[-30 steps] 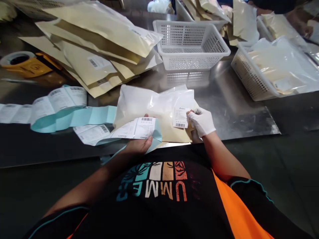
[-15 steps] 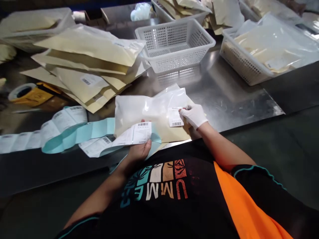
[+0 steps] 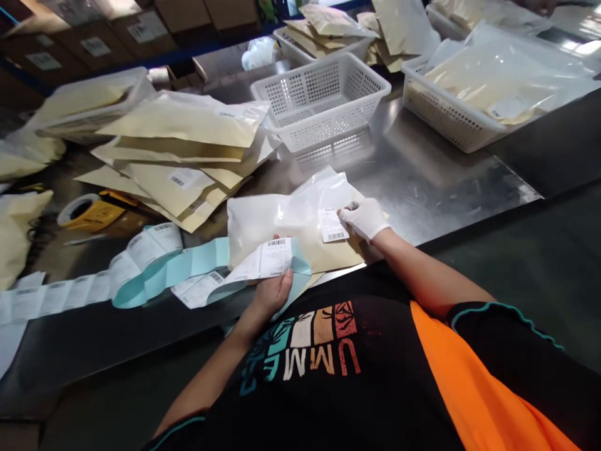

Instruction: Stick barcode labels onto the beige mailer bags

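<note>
Lying crosswise, bag (image 3: pixel 282 219) under right hand (image 3: pixel 364 218)

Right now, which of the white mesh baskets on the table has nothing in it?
The middle basket, straight beyond the gloved right hand; the right basket holds bagged envelopes.

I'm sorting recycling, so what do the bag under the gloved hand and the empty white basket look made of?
Bag: seemingly thin glossy plastic film, with bright glare and a tan insert showing through. Basket: likely rigid matte moulded plastic, its walls a regular perforated grid.

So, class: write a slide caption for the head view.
Gloved right hand presses a barcode label on a clear bag; left hand holds the label strip.
</note>
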Demonstrator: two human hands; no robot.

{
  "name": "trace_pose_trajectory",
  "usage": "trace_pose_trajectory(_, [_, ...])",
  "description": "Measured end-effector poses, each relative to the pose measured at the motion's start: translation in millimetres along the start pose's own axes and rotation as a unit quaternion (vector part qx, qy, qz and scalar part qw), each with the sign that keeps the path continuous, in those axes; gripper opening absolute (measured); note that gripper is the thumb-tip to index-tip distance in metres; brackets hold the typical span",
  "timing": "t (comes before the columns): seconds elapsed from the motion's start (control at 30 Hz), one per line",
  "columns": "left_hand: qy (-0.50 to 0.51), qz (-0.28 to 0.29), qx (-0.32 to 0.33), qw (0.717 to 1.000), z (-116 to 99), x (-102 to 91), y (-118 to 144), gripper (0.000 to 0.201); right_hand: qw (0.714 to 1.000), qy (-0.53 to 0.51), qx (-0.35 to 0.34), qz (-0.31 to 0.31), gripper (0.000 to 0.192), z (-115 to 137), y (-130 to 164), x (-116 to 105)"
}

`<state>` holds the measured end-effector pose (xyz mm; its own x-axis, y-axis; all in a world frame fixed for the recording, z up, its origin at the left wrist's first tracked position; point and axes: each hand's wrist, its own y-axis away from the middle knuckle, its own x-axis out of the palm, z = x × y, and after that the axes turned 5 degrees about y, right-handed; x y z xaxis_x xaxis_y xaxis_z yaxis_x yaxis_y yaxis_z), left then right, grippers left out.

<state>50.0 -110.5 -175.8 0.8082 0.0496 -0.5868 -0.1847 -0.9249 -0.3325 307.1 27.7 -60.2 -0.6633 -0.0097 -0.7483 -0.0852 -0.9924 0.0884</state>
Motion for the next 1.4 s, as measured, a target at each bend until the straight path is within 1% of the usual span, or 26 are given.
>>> trace_pose_trajectory(0.1, [0.005,-0.004,-0.005,1.0,1.5,1.0,0.2,0.068,1.0,-0.005,0.007,0.002,0.024,-1.8,-1.8,0.1])
trace_pose_trajectory(0.27, [0.001,-0.025,0.011,1.0,4.2,4.0,0.7,0.067,1.0,0.008,-0.018,-0.013,0.023,-6.7,-4.4,1.9])
trace_pose_trajectory(0.47, [0.001,-0.016,0.025,1.0,5.5,2.9,1.6,0.066,0.999,-0.012,-0.037,-0.022,0.026,-16.2,-5.1,7.9])
trace_pose_trajectory(0.53, [0.004,-0.012,0.023,1.0,5.2,2.4,1.5,0.066,0.999,-0.021,-0.034,-0.018,0.026,-16.2,-4.5,8.3])
trace_pose_trajectory(0.7, [0.01,-0.025,0.031,0.999,4.2,3.1,1.0,0.062,0.999,-0.011,-0.032,-0.012,0.027,-11.5,-1.0,5.7])
trace_pose_trajectory(0.8, [0.005,-0.025,0.019,0.999,5.7,4.2,1.6,0.062,0.999,-0.013,-0.029,-0.003,0.024,-9.0,2.1,4.2])
trace_pose_trajectory(0.97, [0.006,-0.009,-0.003,1.0,5.7,2.7,2.3,0.065,0.998,0.056,-0.031,-0.004,0.018,-6.2,6.3,4.1])
trace_pose_trajectory(1.07, [0.016,-0.007,0.0,1.0,3.4,1.0,1.7,0.066,0.995,0.095,-0.035,-0.012,0.013,-6.9,7.1,5.5])
trace_pose_trajectory(1.13, [0.015,-0.016,0.007,1.0,2.1,0.6,1.2,0.066,0.993,0.108,-0.035,-0.017,0.015,-8.9,7.8,6.0])
trace_pose_trajectory(1.2, [0.009,-0.021,0.015,1.0,1.4,0.9,1.0,0.066,0.991,0.123,-0.038,-0.031,0.022,-11.5,10.0,5.5])
trace_pose_trajectory(1.23, [0.006,-0.021,0.018,1.0,1.4,1.2,1.0,0.066,0.988,0.137,-0.048,-0.05,0.026,-12.7,11.9,4.9])
trace_pose_trajectory(1.27, [0.004,-0.021,0.022,1.0,1.5,1.5,1.1,0.066,0.982,0.156,-0.072,-0.072,0.031,-13.7,14.2,4.4])
trace_pose_trajectory(1.3, [0.001,-0.022,0.026,0.999,1.9,1.8,1.3,0.067,0.973,0.179,-0.115,-0.091,0.035,-14.4,16.9,4.1])
trace_pose_trajectory(1.33, [-0.001,-0.021,0.029,0.999,2.4,2.1,1.5,0.068,0.957,0.204,-0.181,-0.1,0.041,-14.8,19.8,4.3])
trace_pose_trajectory(1.37, [-0.004,-0.021,0.031,0.999,3.1,2.4,1.9,0.07,0.934,0.227,-0.261,-0.094,0.046,-15.1,22.5,5.3])
trace_pose_trajectory(1.4, [-0.006,-0.021,0.032,0.999,4.0,2.6,2.3,0.071,0.905,0.246,-0.339,-0.074,0.053,-15.4,25.1,7.4])
